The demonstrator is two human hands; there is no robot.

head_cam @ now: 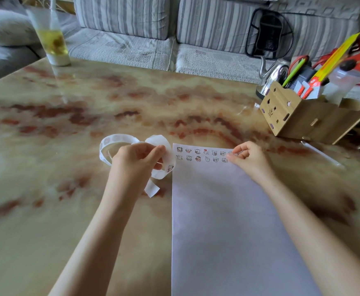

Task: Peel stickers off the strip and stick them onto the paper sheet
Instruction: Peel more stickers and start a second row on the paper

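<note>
A white paper sheet lies on the marble table, with two rows of small cartoon stickers along its far edge. My left hand grips a curling white sticker strip just left of the sheet; one sticker shows on the strip near my fingers. At the right end of the sticker rows, my right hand has its fingers curled with the fingertips down on a sticker on the sheet's top right part.
A tall glass of yellow drink stands at the far left of the table. A wooden organiser with pens, and a metal kettle, sit at the far right. A sofa runs behind the table.
</note>
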